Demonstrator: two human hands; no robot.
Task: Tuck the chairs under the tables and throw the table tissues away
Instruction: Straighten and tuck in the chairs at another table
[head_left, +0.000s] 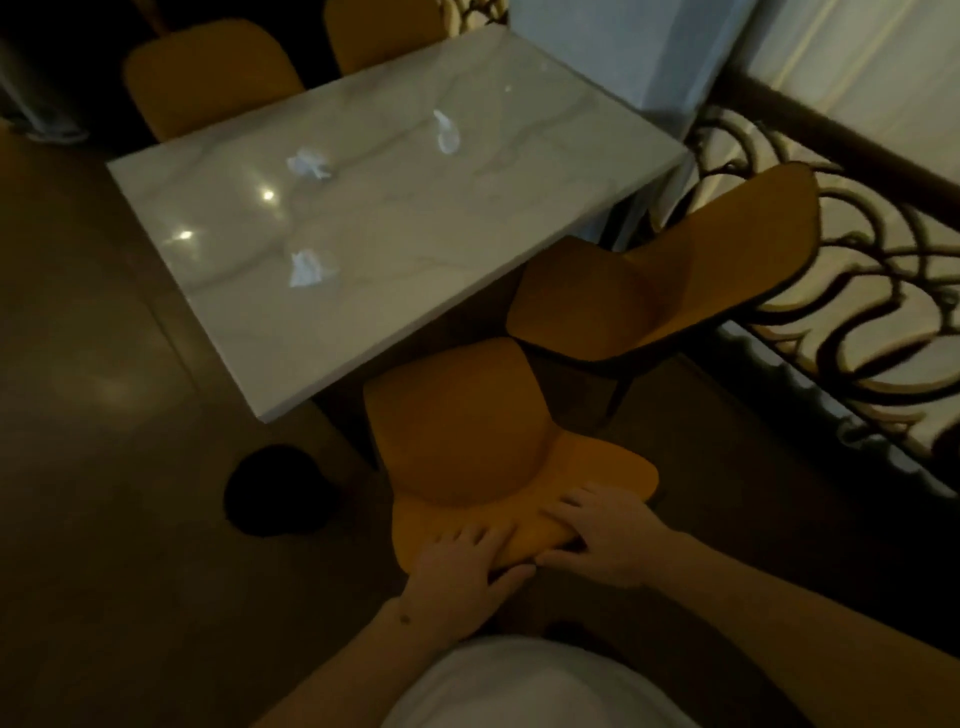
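An orange chair (457, 431) stands right in front of me at the near edge of a white marble table (467, 218). My left hand (462, 566) and my right hand (608, 535) both grip the top of its backrest. Its seat front reaches just under the table edge. A second orange chair (654, 291) stands to the right, turned at an angle and apart from the table. Three crumpled white tissues lie on the tabletop: one near the front (311, 267), one at the left middle (309, 163), one farther back (447, 132).
Two more orange chairs (208, 78) stand at the table's far side. A dark round object (280, 491) sits on the brown floor left of my chair. A black ornate railing (831, 270) runs along the right, close behind the angled chair.
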